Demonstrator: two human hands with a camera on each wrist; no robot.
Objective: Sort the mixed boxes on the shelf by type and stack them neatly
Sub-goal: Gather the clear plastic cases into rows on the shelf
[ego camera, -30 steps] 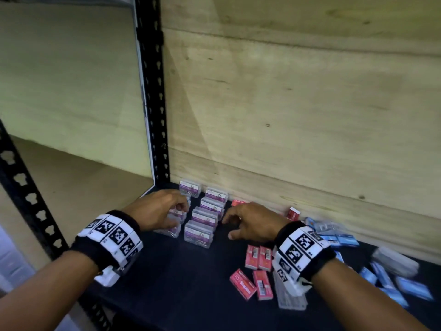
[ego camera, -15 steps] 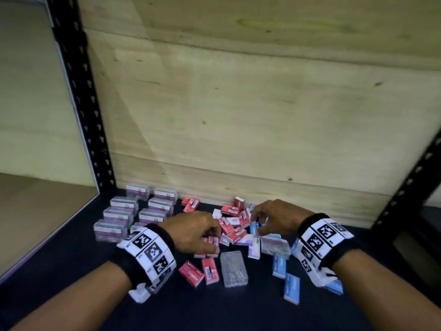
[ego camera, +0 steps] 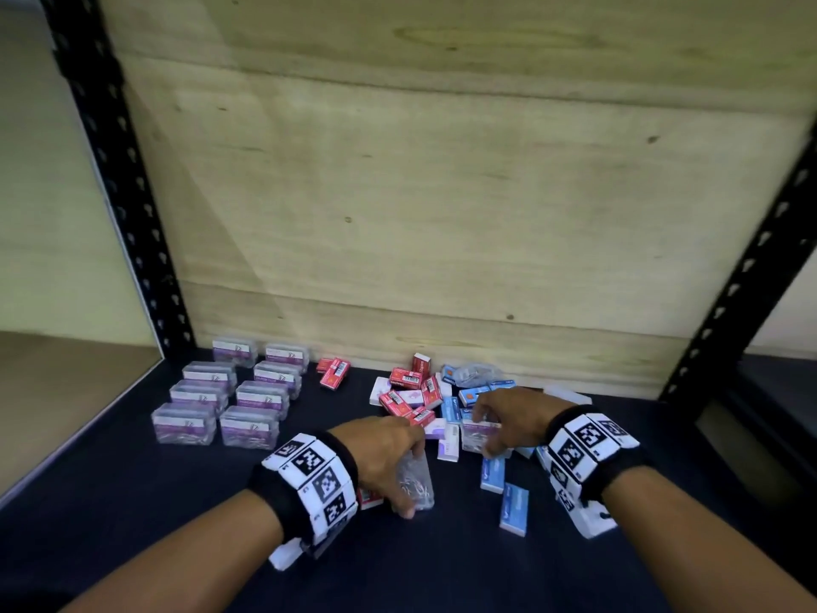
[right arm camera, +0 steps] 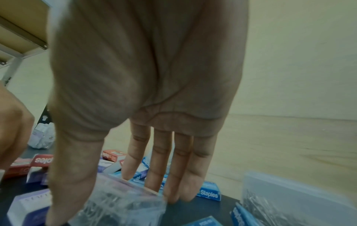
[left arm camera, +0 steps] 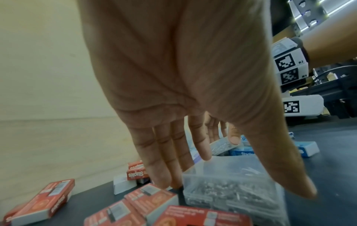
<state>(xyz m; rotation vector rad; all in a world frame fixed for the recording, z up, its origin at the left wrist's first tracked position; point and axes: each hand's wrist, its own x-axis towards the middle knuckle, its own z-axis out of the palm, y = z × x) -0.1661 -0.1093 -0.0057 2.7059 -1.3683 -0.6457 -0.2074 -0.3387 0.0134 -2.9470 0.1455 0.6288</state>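
Clear boxes with purple labels (ego camera: 230,395) stand in two rows at the shelf's left. A mixed pile of red staple boxes (ego camera: 409,391), blue staple boxes (ego camera: 493,473) and white-purple boxes (ego camera: 448,444) lies in the middle. My left hand (ego camera: 411,477) grips a clear box of clips (left arm camera: 231,195) lying flat, fingers on one side and thumb on the other. My right hand (ego camera: 484,431) holds another clear box with a purple label (right arm camera: 119,204) at the pile's front edge, between thumb and fingers.
The dark shelf board (ego camera: 177,502) runs to a plywood back wall (ego camera: 442,192) between two black perforated uprights (ego camera: 132,214). Two red boxes (ego camera: 334,371) lie apart near the rows. Another clear box (right arm camera: 289,198) lies right of my right hand.
Both hands left the sorted rows and came right to the pile. The left hand dropped onto the loose clear box; the right hand moved from the blue boxes to a clear labelled box.
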